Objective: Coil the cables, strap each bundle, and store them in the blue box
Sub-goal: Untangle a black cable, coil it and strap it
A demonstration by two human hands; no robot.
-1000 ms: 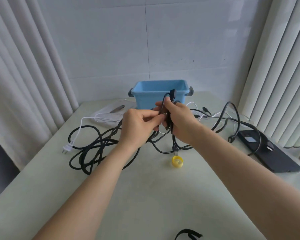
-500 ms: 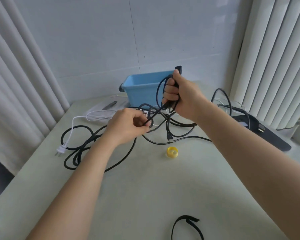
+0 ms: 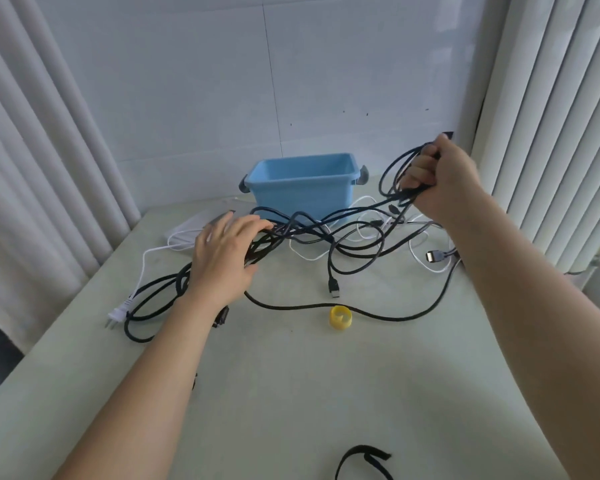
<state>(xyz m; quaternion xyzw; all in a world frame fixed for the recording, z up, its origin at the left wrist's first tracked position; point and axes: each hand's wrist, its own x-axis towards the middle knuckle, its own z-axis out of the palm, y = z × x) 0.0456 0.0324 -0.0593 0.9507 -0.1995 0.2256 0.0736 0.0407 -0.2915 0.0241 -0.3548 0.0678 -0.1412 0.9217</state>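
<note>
My right hand (image 3: pixel 444 178) is raised at the right of the blue box (image 3: pixel 302 188) and grips a small coil of black cable (image 3: pixel 395 174) with a plug end sticking out above the fist. The cable runs down left into a tangle of black cables (image 3: pixel 312 233) on the table. My left hand (image 3: pixel 226 254) lies on the left part of that tangle, fingers spread and loosely bent over the strands. A black USB plug (image 3: pixel 333 292) hangs from one loop. White cables (image 3: pixel 371 230) lie mixed in. A yellow strap roll (image 3: pixel 340 317) sits near the middle.
A black strap (image 3: pixel 364 462) lies at the table's near edge. A white two-pin plug (image 3: pixel 116 317) rests at the left edge. Curtains hang on both sides and a white wall stands behind the box. A silver connector (image 3: pixel 433 256) lies at the right.
My right hand has swung up and to the right with the coil, drawing the cable taut. My left hand has let go of its pinch and spread over the tangle.
</note>
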